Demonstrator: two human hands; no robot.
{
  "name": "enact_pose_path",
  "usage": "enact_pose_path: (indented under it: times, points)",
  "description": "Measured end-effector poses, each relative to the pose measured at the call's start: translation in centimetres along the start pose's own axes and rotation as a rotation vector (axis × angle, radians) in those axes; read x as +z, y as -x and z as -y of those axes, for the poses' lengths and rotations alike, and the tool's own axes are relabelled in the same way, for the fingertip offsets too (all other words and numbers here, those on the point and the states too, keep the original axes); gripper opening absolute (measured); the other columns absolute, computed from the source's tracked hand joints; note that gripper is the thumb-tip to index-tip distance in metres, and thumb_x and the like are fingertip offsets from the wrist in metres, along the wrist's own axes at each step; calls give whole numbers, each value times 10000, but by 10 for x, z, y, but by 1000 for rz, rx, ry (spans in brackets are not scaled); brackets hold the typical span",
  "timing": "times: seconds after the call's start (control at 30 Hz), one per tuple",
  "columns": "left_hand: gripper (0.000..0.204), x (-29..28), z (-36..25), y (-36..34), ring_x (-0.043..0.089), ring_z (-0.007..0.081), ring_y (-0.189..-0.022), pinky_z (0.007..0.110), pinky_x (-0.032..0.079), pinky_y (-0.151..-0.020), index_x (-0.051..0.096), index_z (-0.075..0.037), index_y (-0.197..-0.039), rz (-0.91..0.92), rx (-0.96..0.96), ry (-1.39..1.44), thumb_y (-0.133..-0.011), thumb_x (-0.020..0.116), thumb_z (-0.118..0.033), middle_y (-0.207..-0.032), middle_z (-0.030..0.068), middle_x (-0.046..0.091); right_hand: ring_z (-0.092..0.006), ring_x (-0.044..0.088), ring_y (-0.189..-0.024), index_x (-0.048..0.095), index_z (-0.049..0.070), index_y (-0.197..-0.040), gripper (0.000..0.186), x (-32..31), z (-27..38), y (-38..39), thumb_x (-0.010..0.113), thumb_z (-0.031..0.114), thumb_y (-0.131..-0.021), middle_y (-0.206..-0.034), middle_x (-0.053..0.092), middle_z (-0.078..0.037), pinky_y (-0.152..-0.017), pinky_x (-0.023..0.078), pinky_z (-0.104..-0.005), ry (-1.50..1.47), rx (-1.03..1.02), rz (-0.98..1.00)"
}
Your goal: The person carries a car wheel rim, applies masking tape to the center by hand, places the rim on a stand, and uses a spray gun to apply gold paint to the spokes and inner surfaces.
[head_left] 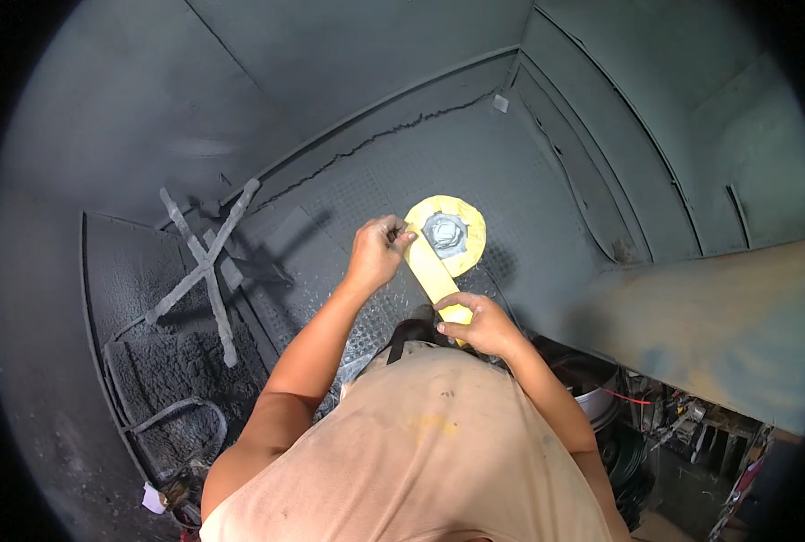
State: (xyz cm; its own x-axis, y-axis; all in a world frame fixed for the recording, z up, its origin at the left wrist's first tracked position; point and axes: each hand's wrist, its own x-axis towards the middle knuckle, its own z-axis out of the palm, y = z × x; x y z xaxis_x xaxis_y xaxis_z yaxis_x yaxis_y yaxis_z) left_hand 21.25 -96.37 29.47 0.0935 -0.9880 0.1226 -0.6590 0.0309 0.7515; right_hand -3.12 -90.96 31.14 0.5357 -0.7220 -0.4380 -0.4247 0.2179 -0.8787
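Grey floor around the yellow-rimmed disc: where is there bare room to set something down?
Bare floor shows beyond the yellow-rimmed disc, toward the white card, and between the disc and the right wall. It is crowded at left, around the grey X-shaped stand, and on the disc's near side, where the left hand and right hand hold a yellow strip.

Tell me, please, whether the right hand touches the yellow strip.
Touching: the head view shows the right hand gripping the yellow strip near its lower end.
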Motion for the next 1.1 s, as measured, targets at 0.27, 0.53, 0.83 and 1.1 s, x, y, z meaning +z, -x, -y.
enact_pose_path:
  times: [0.27,0.53,0.83,1.1]
  points:
    - [199,15,7,-24,613,226,-735,368,500,-678,683,9,-945,46,-15,11,-842,792,-121,-833,136,653,-94,633,-714,716,52,-1145,292,9,-22,-17,781,139,-874,-785,691,-34,-664,512,-288,-175,-33,-67]
    - [843,27,4,9,502,394,-1318,527,391,-1096,443,-6,-1448,32,301,-270,-787,845,-341,-1409,237,529,-130,677,-817,696,28,-1201,298,2,-33,-22,718,126,-921,-895,730,-69,-762,530,-289,-230,-44,-27]
    - [1422,41,-22,-1,170,410,-1547,643,168,-1212,145,31,-1600,277,33,-511,-612,791,-761,-1670,237,164,-147,700,-883,625,0,-1337,351,-7,-49,-32,616,66,-992,-988,735,-98,-817,556,-297,-318,-10,117]
    - [1467,41,-27,-3,177,380,-1551,656,166,-1210,141,16,-1605,315,-14,-586,-574,791,-799,-1678,196,180,-357,718,-812,747,88,-1117,245,8,24,36,721,168,-886,-949,749,-169,-783,562,-403,204,-631,12]
